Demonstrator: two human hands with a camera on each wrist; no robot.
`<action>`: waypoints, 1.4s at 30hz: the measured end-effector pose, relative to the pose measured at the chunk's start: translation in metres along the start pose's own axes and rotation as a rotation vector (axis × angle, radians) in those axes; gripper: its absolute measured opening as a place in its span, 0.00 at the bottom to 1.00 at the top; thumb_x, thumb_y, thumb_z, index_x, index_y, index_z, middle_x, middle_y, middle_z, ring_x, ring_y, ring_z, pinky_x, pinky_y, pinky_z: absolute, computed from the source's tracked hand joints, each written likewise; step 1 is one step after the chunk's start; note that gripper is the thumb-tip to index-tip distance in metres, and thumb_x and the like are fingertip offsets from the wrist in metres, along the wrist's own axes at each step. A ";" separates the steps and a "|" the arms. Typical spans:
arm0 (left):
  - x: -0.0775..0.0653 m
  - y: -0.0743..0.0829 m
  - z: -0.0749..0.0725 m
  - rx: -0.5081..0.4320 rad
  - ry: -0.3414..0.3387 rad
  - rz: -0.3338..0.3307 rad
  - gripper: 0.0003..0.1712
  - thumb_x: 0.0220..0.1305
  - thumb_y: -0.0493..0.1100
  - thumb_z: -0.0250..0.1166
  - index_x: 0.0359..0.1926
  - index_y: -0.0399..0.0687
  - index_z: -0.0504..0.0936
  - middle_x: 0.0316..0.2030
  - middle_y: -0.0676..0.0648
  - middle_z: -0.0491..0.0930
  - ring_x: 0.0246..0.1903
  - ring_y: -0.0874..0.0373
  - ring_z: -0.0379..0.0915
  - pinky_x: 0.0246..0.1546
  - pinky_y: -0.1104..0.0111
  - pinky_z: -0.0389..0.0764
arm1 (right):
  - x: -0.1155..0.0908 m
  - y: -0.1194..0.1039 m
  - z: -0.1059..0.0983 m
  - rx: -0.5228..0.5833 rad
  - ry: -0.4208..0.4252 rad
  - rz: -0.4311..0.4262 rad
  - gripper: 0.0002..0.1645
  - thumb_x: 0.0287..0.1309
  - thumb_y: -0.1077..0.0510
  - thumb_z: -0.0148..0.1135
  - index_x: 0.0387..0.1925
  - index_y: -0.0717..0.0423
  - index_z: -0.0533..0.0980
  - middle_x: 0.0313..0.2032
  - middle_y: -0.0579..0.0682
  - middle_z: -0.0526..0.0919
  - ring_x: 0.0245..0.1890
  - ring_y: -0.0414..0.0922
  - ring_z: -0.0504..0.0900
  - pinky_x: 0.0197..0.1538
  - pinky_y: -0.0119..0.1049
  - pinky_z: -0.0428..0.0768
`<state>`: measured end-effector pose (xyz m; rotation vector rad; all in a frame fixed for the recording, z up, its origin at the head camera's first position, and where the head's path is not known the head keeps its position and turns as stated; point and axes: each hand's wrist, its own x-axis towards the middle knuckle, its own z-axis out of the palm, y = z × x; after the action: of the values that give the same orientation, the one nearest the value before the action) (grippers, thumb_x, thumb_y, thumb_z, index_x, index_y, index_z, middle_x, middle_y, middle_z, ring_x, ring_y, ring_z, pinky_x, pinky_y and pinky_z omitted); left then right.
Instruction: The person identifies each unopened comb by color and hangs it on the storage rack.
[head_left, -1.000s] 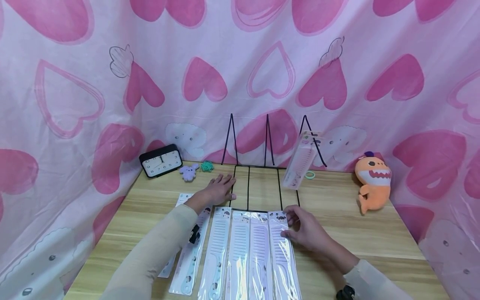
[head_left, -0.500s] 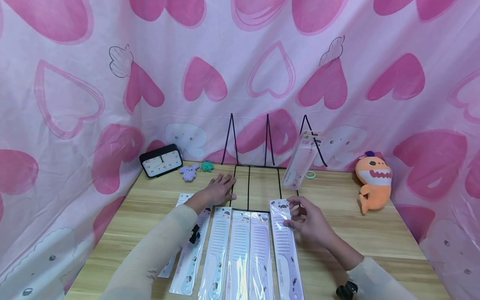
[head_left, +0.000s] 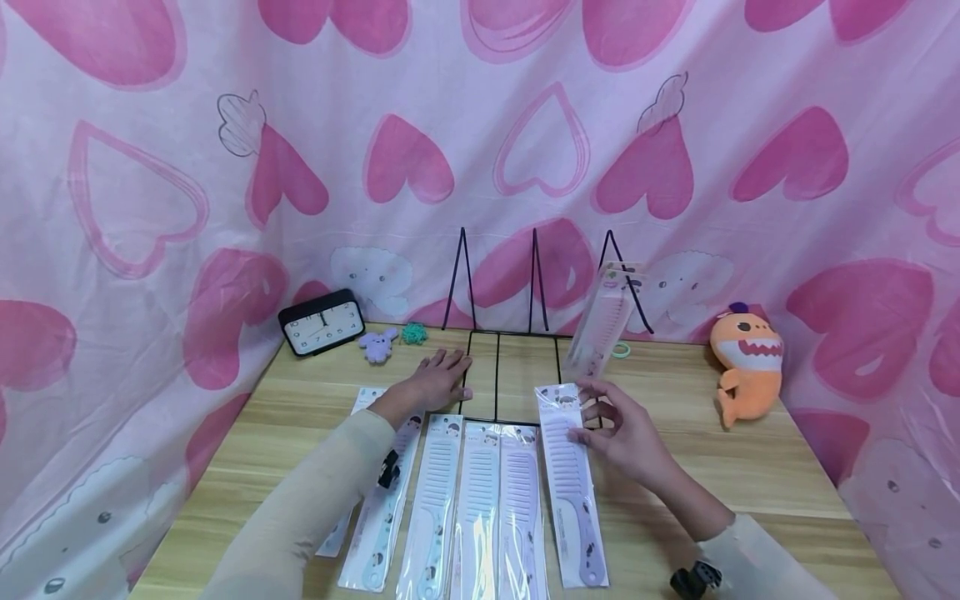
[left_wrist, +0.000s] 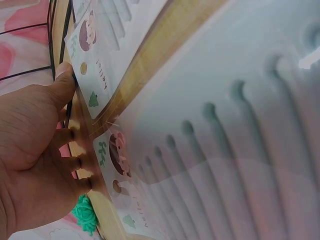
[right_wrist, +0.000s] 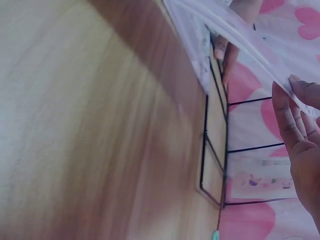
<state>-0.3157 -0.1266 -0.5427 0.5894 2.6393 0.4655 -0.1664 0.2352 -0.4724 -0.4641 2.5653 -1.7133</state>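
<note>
My right hand (head_left: 626,429) pinches the right edge of a packaged purple comb (head_left: 567,483), near the top of its clear sleeve. In the right wrist view the thumb and fingers (right_wrist: 287,117) hold the sleeve's edge, and it slants up off the table. My left hand (head_left: 437,382) rests with fingers spread at the left side of a black wire rack (head_left: 497,375). Several more packaged combs (head_left: 480,492) lie in a row on the table in front of the rack, partly under my left forearm. Another packaged comb (head_left: 600,325) hangs from the rack's right prong.
At the back left stand a black clock (head_left: 322,323), a purple toy (head_left: 377,344) and a green hair tie (head_left: 414,333). A pale green ring (head_left: 620,350) lies behind the hanging comb. An orange plush shark (head_left: 747,362) sits at the right.
My right hand has lifted the rightmost packaged comb off the row and moved it forward, towards the rack. My left hand has stayed in place.
</note>
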 end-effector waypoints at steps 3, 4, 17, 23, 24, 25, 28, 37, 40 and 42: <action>-0.002 0.002 -0.001 0.005 0.009 0.008 0.47 0.85 0.66 0.55 0.91 0.58 0.48 0.92 0.46 0.37 0.90 0.37 0.25 0.89 0.38 0.34 | 0.000 -0.005 -0.001 -0.006 0.018 -0.051 0.52 0.54 0.78 0.80 0.76 0.47 0.73 0.60 0.60 0.79 0.49 0.48 0.89 0.48 0.35 0.94; -0.001 0.001 0.000 0.011 0.014 0.012 0.47 0.85 0.66 0.55 0.91 0.58 0.48 0.92 0.46 0.37 0.90 0.37 0.26 0.89 0.38 0.35 | 0.000 -0.007 -0.002 -0.008 0.023 -0.066 0.52 0.55 0.78 0.80 0.76 0.47 0.73 0.60 0.60 0.79 0.50 0.47 0.89 0.48 0.35 0.94; 0.004 -0.002 0.002 0.012 -0.012 -0.010 0.48 0.84 0.66 0.56 0.91 0.60 0.47 0.92 0.50 0.35 0.90 0.41 0.22 0.90 0.41 0.31 | 0.005 -0.043 -0.008 -0.017 0.149 -0.277 0.49 0.56 0.79 0.77 0.76 0.50 0.75 0.60 0.56 0.84 0.50 0.38 0.87 0.49 0.32 0.93; 0.001 -0.001 0.002 0.018 -0.002 -0.009 0.47 0.85 0.66 0.55 0.91 0.58 0.47 0.92 0.49 0.36 0.90 0.40 0.24 0.90 0.40 0.33 | 0.011 -0.060 -0.004 0.037 0.212 -0.386 0.47 0.53 0.84 0.75 0.74 0.64 0.74 0.58 0.48 0.84 0.50 0.37 0.87 0.53 0.31 0.91; 0.001 -0.001 0.002 0.017 0.000 -0.008 0.47 0.85 0.66 0.55 0.91 0.59 0.47 0.92 0.49 0.36 0.91 0.40 0.24 0.90 0.40 0.33 | 0.012 -0.062 -0.003 0.053 0.214 -0.404 0.47 0.53 0.85 0.74 0.74 0.65 0.74 0.58 0.47 0.84 0.50 0.37 0.87 0.54 0.31 0.91; 0.001 -0.001 0.002 0.016 0.001 -0.007 0.47 0.84 0.67 0.55 0.91 0.59 0.47 0.92 0.49 0.36 0.91 0.40 0.24 0.90 0.40 0.33 | 0.013 -0.065 -0.002 0.068 0.215 -0.423 0.47 0.52 0.86 0.74 0.73 0.66 0.73 0.58 0.45 0.84 0.50 0.37 0.87 0.54 0.31 0.92; 0.001 -0.002 0.002 0.014 0.000 0.001 0.48 0.84 0.68 0.56 0.91 0.60 0.48 0.92 0.49 0.36 0.90 0.40 0.24 0.90 0.40 0.33 | 0.016 -0.071 0.003 0.095 0.217 -0.468 0.46 0.51 0.87 0.73 0.72 0.69 0.73 0.56 0.42 0.83 0.50 0.37 0.87 0.54 0.32 0.92; 0.000 -0.002 0.001 0.011 -0.007 0.002 0.48 0.84 0.68 0.55 0.91 0.61 0.47 0.92 0.50 0.35 0.91 0.40 0.24 0.90 0.40 0.33 | 0.030 -0.080 0.010 0.126 0.232 -0.511 0.47 0.50 0.88 0.73 0.73 0.69 0.71 0.57 0.43 0.83 0.51 0.39 0.87 0.54 0.33 0.92; 0.000 -0.001 0.000 0.012 -0.006 -0.001 0.48 0.84 0.68 0.55 0.91 0.61 0.46 0.92 0.50 0.35 0.91 0.40 0.24 0.90 0.40 0.34 | 0.034 -0.080 0.012 0.136 0.227 -0.532 0.47 0.50 0.89 0.72 0.72 0.70 0.71 0.55 0.45 0.82 0.51 0.39 0.87 0.53 0.34 0.93; 0.000 -0.001 0.000 0.012 -0.006 -0.003 0.48 0.84 0.68 0.54 0.91 0.61 0.46 0.92 0.49 0.35 0.91 0.40 0.24 0.90 0.40 0.34 | 0.036 -0.080 0.012 0.132 0.229 -0.534 0.47 0.50 0.89 0.72 0.72 0.70 0.71 0.55 0.44 0.82 0.50 0.39 0.87 0.53 0.35 0.93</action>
<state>-0.3158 -0.1271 -0.5431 0.5903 2.6385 0.4460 -0.1801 0.1867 -0.3999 -1.0844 2.6118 -2.1938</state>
